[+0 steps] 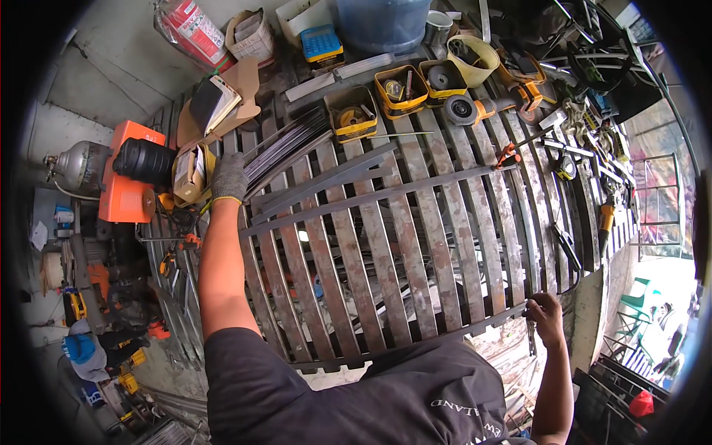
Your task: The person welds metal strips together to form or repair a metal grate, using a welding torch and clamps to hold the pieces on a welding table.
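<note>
A worker in a dark shirt leans over a slatted metal counter (428,289), both arms spread wide. The left grip (230,176), in a grey knitted glove, is at the near left end of a bundle of thin metal strips (291,150). The strips fan away from it, forward and to the right. The glove's fingertips are hidden, so I cannot tell how far the grip is open or whether it has hold of a strip.

The bare right grip (547,319) is well apart, down at the counter's front edge. Its fingers are bent in beside a dark, slim piece (531,337) hanging below; I cannot tell if they close on it.

Just right of the left grip lie loose flat bars (326,184), and nearer the body a longer bar (386,196) slants across the slats toward an orange-handled tool (507,156). Immediately left of the glove stands an open cardboard box (191,174).

The step in hand looks like choosing or steadying stock from the bundle. The next move probably calls for a firm hold on one strip, drawn free without dragging its neighbours along.
</note>
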{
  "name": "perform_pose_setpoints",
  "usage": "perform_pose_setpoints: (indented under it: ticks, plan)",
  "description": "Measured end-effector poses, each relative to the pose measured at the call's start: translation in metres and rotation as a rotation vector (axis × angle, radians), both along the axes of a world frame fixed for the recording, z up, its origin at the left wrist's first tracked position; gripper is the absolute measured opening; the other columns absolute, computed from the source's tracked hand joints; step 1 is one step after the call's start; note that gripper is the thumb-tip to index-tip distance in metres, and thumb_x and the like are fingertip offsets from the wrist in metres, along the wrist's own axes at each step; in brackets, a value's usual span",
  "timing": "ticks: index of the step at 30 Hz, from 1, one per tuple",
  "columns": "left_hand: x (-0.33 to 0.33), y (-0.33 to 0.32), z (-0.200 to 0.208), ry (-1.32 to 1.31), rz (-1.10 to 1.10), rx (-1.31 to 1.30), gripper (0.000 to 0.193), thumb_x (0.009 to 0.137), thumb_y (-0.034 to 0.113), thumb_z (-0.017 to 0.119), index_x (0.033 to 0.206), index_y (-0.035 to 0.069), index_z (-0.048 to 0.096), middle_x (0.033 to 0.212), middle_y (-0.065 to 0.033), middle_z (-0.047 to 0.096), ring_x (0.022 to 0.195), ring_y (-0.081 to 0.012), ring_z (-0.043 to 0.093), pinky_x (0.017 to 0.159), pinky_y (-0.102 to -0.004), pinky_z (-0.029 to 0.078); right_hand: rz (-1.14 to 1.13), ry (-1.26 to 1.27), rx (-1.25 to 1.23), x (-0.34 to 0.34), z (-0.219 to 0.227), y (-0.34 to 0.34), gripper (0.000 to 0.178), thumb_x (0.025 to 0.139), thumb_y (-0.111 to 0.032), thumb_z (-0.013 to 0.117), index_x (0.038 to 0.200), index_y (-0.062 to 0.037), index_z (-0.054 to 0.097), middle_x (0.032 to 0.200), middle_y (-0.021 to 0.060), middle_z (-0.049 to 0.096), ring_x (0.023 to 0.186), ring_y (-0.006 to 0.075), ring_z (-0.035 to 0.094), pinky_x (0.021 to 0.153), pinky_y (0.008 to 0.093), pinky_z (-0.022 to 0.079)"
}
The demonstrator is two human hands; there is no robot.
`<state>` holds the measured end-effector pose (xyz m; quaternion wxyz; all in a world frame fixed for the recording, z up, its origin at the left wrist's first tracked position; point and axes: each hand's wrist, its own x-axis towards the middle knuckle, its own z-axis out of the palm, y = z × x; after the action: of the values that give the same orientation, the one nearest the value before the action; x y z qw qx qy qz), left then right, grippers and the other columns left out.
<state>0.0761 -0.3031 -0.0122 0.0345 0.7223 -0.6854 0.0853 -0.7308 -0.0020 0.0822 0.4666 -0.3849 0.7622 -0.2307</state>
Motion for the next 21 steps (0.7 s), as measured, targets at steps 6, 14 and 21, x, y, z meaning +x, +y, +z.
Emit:
perform_pose_setpoints:
  ticks: [6, 14, 21]
  plan:
    - [-0.028, -0.005, 0.004, -0.049, -0.013, 0.132, 0.028, 0.088, 0.005, 0.065, 0.115, 0.006, 0.072, 0.119, -0.0224, 0.07, 0.119, -0.043, 0.066, 0.102, -0.0517, 0.056, 0.021, 0.031, 0.02, 0.008, -0.005, -0.003, 0.024, 0.104, -0.014, 0.072, 0.117, 0.0059, 0.068, 0.1, 0.0136, 0.074, 0.079, 0.0207, 0.077, 0.068, 0.032, 0.06]
    - [-0.018, -0.045, -0.037, -0.021, 0.013, 0.191, 0.024, 0.097, 0.019, 0.071, 0.118, 0.007, 0.071, 0.116, -0.0227, 0.072, 0.117, -0.041, 0.07, 0.098, -0.0494, 0.059, 0.101, 0.106, 0.016, 0.014, 0.007, 0.0, 0.024, 0.104, -0.014, 0.072, 0.116, 0.0058, 0.068, 0.098, 0.0108, 0.074, 0.081, 0.0184, 0.077, 0.072, 0.0315, 0.061]
    - [-0.056, -0.065, -0.01, 0.174, 0.362, 0.067, 0.046, 0.098, 0.046, 0.073, 0.111, 0.002, 0.077, 0.114, -0.0291, 0.074, 0.108, -0.0507, 0.071, 0.096, -0.058, 0.057, 0.015, 0.128, 0.024, 0.012, 0.019, 0.018, 0.028, 0.103, -0.017, 0.073, 0.116, 0.0069, 0.068, 0.098, 0.0125, 0.074, 0.082, 0.0209, 0.078, 0.072, 0.032, 0.061]
